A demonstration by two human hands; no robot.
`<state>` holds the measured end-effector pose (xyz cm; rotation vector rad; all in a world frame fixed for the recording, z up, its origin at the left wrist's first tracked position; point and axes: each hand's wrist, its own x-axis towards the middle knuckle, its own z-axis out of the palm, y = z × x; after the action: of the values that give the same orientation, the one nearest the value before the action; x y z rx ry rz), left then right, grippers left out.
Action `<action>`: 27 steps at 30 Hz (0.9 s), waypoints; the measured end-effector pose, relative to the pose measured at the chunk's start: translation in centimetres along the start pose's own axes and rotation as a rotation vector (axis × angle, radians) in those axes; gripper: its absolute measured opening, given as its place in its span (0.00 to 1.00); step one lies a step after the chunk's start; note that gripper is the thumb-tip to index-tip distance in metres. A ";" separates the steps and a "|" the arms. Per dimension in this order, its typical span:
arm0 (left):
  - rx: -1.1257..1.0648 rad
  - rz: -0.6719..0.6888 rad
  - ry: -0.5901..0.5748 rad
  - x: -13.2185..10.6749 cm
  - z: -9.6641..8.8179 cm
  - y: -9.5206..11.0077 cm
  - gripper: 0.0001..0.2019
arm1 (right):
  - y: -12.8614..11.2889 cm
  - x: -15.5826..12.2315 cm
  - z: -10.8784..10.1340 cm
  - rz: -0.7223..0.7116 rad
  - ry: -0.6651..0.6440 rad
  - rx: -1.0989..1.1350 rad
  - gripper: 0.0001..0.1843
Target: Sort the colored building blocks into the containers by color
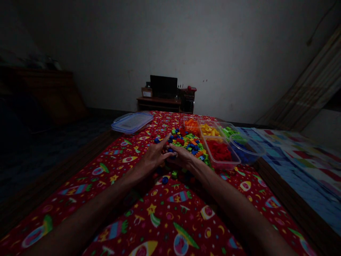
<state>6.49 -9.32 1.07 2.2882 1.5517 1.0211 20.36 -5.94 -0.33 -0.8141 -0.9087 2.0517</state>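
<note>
Currently, the head view shows my left hand (pixel 155 153) and right hand (pixel 182 156) together at the mixed brick pile (pixel 195 145), blue pieces (pixel 171 152) between them; grip closure I cannot tell. Clear containers (pixel 226 164) hold single-colour bricks; the pile is still mixed.

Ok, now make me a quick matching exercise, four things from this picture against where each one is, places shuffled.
Things
1. Round clear plastic tub
2. Clear blue-rimmed plastic lid
3. Loose pile of multicoloured plastic bricks
4. Flat black screen

Places
A. On the wooden desk by the wall
B. By the left hand and the right hand
C. Beside the clear box of red bricks, on its right
D. Near the table's left edge

Pairs: 1-C, 2-D, 3-B, 4-A
</note>
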 end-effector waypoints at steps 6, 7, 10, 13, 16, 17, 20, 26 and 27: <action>-0.103 0.024 0.139 0.5 -1.3 -0.5 0.27 | -2.5 -0.9 -0.1 -0.063 0.114 -0.014 0.05; -0.076 0.028 0.134 0.7 -1.6 -0.8 0.24 | -3.5 -1.2 -0.4 -0.091 0.137 -0.022 0.06; 0.007 0.058 0.013 1.0 -2.3 -1.9 0.16 | -7.2 -2.4 -2.1 -0.278 0.208 -0.083 0.07; 0.073 0.118 -0.140 0.9 -1.8 -3.3 0.15 | -11.2 -4.2 -5.3 -0.521 0.341 -0.180 0.07; 0.121 0.207 -0.220 0.4 -0.3 -4.5 0.16 | -14.4 -6.8 -9.4 -0.732 0.542 -0.339 0.09; 0.138 0.232 -0.229 0.1 0.2 -4.9 0.16 | -15.2 -7.7 -10.7 -0.788 0.613 -0.399 0.11; 0.215 0.269 -0.281 -0.5 1.2 -5.3 0.12 | -16.8 -10.1 -14.4 -0.880 0.842 -0.520 0.11; 0.288 0.194 -0.346 -1.2 0.6 -3.2 0.08 | -16.7 -11.7 -18.7 -0.664 1.311 -1.018 0.09; 0.288 0.194 -0.340 -1.3 0.5 -2.8 0.08 | -16.5 -11.8 -18.8 -0.609 1.340 -1.147 0.10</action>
<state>4.47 -9.12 -1.32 2.6747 1.4320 0.4260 46.97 -1.40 5.44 -1.8053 -1.1632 0.0521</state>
